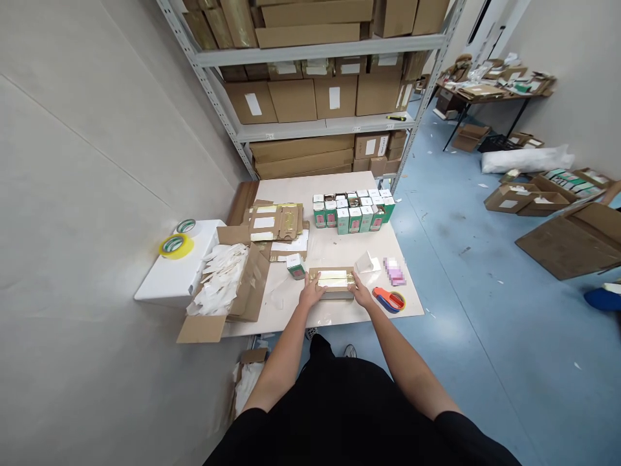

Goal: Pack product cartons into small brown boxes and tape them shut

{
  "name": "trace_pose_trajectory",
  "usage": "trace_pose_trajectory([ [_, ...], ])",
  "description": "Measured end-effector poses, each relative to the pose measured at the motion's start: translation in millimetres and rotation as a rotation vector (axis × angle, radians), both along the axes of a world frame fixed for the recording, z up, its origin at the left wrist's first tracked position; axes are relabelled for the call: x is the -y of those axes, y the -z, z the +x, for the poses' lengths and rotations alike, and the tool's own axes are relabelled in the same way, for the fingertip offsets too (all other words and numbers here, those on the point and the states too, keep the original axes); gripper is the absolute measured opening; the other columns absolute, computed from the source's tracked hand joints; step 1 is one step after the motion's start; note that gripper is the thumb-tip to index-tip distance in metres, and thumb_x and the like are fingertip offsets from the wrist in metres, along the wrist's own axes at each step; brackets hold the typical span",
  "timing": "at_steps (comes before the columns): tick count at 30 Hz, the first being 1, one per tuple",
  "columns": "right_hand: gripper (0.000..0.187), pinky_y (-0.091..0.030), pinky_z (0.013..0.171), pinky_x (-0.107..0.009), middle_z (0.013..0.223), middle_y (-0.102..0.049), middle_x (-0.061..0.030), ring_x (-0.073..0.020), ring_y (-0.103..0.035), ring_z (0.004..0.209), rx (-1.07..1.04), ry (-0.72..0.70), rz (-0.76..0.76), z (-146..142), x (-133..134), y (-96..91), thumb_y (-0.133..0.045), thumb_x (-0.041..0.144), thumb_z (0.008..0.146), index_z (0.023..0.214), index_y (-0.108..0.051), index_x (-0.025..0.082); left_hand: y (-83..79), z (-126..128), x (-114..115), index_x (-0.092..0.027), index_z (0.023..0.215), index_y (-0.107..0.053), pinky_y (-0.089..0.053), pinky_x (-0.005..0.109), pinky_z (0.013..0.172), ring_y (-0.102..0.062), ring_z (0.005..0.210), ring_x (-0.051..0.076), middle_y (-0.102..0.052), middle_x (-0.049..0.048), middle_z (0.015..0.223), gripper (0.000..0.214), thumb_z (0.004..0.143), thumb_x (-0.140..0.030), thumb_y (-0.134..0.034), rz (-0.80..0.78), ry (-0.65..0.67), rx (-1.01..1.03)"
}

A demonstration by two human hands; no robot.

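A small cardboard box (pixel 332 293) with a white label on its taped top lies near the table's front edge. My left hand (pixel 312 291) grips its left end, and my right hand (pixel 359 290) grips the right end. Just beyond my left hand stands a single green and white carton (pixel 295 266). To the right of the box are a white open piece of packaging (pixel 367 262) and a pixelated pink item (pixel 394 272). Close to my right hand lies a red and blue tape dispenser (pixel 389 299) with a yellow roll.
Several green and white cartons (pixel 354 220) stand grouped at the table's back right. Flattened cardboard (pixel 276 222) is stacked at the back left. An open box of white paper slips (pixel 223 278) sits left, beside tape rolls (pixel 176 246). A loaded shelf rack (pixel 330 128) rises behind the table.
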State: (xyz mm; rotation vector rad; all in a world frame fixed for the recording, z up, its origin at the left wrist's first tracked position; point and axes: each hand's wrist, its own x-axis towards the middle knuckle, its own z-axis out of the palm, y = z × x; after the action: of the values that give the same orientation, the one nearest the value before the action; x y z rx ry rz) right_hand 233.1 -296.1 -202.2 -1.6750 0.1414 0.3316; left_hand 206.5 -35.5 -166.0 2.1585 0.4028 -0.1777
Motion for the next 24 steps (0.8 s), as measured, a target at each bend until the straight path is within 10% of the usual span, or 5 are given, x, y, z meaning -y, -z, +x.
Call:
trace_pose_trajectory([
  [7, 0.074, -0.049, 0.106, -0.042, 0.134, -0.07, -0.0079, -0.0274, -0.066, 0.119, 0.002, -0.159, -0.295, -9.8, 26.1, -8.9, -0.059, 0.038, 0.089, 0.16, -0.042, 0.027, -14.6, -10.1, 32.3, -0.039, 0.158, -0.044, -0.046, 0.04, 0.112, -0.047, 0.146, 0.035, -0.015, 0.0067, 0.175, 0.078, 0.089, -0.066, -0.067, 0.238, 0.156, -0.146],
  [24, 0.071, -0.053, 0.103, -0.041, 0.128, -0.073, -0.0076, -0.0266, -0.069, 0.118, -0.001, -0.147, -0.23, -5.8, 13.0, -2.8, -0.063, 0.033, 0.089, 0.157, -0.046, 0.027, -17.0, -1.0, 16.9, -0.04, 0.158, -0.045, -0.047, 0.041, 0.111, -0.053, 0.141, 0.036, -0.012, 0.0055, 0.176, 0.073, 0.091, -0.058, -0.068, 0.266, 0.165, -0.162],
])
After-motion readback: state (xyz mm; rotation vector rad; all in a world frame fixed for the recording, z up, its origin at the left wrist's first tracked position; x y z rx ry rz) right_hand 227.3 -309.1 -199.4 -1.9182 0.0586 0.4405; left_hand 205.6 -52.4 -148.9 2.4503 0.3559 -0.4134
